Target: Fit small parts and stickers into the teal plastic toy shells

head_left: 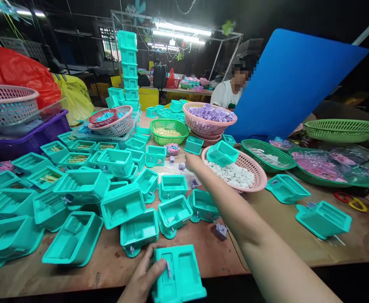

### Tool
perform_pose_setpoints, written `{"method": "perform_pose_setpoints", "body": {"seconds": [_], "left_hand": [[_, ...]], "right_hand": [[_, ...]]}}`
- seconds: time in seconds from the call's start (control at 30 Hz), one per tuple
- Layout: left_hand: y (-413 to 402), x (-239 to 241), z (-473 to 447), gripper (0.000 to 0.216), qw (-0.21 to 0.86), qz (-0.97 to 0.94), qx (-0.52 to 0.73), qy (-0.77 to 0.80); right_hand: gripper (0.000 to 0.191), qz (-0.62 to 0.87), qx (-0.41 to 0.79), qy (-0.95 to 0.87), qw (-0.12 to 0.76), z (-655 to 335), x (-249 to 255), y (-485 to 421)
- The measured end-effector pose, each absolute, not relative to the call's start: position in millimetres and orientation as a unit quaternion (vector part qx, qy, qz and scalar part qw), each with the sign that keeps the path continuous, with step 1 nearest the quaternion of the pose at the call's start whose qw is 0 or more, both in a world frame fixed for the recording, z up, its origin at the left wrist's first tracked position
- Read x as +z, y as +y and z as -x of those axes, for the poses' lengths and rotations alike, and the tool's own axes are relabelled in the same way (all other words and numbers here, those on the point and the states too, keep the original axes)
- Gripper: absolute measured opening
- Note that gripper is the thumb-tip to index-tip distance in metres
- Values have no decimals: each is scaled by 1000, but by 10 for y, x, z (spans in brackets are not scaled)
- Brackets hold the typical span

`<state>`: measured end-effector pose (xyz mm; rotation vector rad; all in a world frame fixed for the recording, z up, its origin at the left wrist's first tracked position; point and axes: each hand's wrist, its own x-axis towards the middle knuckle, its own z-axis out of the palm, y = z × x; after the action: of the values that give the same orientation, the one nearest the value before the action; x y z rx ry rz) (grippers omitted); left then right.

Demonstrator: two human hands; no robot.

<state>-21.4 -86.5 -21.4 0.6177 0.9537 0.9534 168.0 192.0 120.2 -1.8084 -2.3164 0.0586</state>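
My left hand point(143, 275) grips a teal plastic tray part point(180, 273) at the near table edge, thumb pressed on its top by a small purple piece. My right arm stretches far across the table. My right hand point(193, 162) is beside the rim of a pink basket point(257, 179) of white pellets; its fingers are turned away and hidden. A teal tray point(222, 152) lies in that basket. Many more teal trays point(123, 206) cover the left half of the table.
A green basket point(169, 131) of yellow pieces and a pink basket point(209, 120) of purple pieces stand behind. A tall stack of teal boxes point(128, 63) rises at the back. A blue board point(293, 80) leans at right, a seated person point(228, 90) beside it. Green trays point(345, 128) sit far right.
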Motion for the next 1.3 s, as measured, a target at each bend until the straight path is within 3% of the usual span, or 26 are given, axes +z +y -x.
{"method": "perform_pose_setpoints", "body": {"seconds": [0.13,0.23,0.3,0.43,0.6,0.77,0.97,1.1,1.3], "left_hand": [[-874,-115,281,46,747,-279,402,450],[-894,-56,328,46,753,-275,375,466],[-901,-39,340,46,753,-273,366,474],[-879,-14,304,52,752,-269,360,482],[-855,17,226,63,745,-252,361,502],[-911,38,177,53,753,-237,390,474],[-928,80,90,48,718,-322,379,488],[-877,128,24,51,686,-385,370,494],[-846,178,-20,53,683,-401,365,489]], "right_hand": [[23,595,70,-784,164,-2075,1048,1029],[17,521,154,-762,354,-2261,592,72],[14,547,107,-734,389,-2267,210,-427],[25,595,89,-722,342,-2260,-265,-797],[30,598,181,-713,319,-2427,-99,-696],[19,613,245,-709,247,-2405,-64,-649],[22,614,347,-581,406,-2184,292,-921],[13,562,325,-652,391,-1972,538,-1127],[12,584,238,-673,386,-1842,426,-1195]]}}
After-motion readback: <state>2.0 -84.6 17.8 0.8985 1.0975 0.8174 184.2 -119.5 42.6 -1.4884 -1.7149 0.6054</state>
